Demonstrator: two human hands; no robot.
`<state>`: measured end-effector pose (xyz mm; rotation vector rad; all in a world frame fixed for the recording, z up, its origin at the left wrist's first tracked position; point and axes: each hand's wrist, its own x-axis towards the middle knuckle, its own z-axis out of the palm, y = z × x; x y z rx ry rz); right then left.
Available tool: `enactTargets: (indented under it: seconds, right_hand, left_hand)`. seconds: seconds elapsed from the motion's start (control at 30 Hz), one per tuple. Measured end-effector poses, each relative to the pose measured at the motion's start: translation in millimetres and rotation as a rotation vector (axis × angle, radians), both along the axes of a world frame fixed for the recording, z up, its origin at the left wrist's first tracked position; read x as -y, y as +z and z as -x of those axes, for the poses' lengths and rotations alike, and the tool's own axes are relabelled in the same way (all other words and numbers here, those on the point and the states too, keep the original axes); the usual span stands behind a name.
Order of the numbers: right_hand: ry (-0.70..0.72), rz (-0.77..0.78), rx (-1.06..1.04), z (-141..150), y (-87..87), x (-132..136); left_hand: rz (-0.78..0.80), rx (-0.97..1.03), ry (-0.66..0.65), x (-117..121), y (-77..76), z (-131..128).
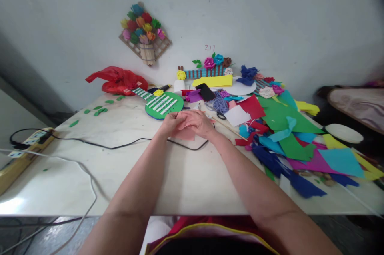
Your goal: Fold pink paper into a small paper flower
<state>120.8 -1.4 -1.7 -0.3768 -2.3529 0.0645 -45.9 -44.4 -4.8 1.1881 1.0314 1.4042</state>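
Note:
Both my hands meet over the middle of the table, with pink paper (183, 134) between and below them. My left hand (173, 121) is closed, its fingers pinching the paper's upper left part. From the other side my right hand (200, 123) grips the same paper, fingers curled over it. Part of the paper is hidden behind my fingers. Just beyond my left hand lies a green guitar-shaped craft piece (165, 105) with white strips. A pair of scissors (221, 116) lies right of my right hand, near a thin wooden stick (229, 127).
Coloured paper sheets and scraps (288, 115) cover the table's right side. A black cable (111, 147) crosses from a power strip (33, 139) at the left and passes under my hands. A phone (205, 92), purple yarn (220, 104) and a red plastic bag (120, 81) lie farther back.

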Motion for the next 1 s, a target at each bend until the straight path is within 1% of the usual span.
enactTargets:
  seconds: [0.1,0.23,0.4,0.53,0.63,0.77,0.87,1.0]
  right_hand:
    - [-0.025,-0.001,-0.02,-0.3,-0.9,-1.5]
    - [-0.017,-0.013,-0.024,-0.5,-0.8,-1.9]
    - [0.008,-0.001,-0.023,0.3,-0.8,-2.0]
    - [0.002,0.001,-0.041,0.9,-2.9,-3.4]
    - [0.004,0.011,-0.051,0.9,-3.0,-2.9]
    - [0.012,0.025,-0.021,0.5,-1.0,-0.6]
    - [0.014,0.032,-0.017,0.3,-0.5,0.2]
    - [0.019,0.044,-0.023,0.6,-1.9,-1.3]
  left_hand:
    - [0.013,0.0,-0.026,0.4,0.7,-1.5]
    - [-0.008,-0.008,-0.043,0.1,0.3,-3.1]
    - [-0.033,-0.04,-0.027,-2.1,-2.7,-2.2]
    - [-0.044,-0.092,0.005,-3.6,-4.4,-1.0]
    - [-0.038,-0.107,-0.004,-2.7,-3.0,-1.4]
    - [-0.022,-0.123,0.015,0.0,0.1,-2.5]
    - [-0.014,-0.099,-0.001,0.8,0.3,-2.4]
    - [-0.012,-0.02,-0.047,0.4,-1.0,-1.7]
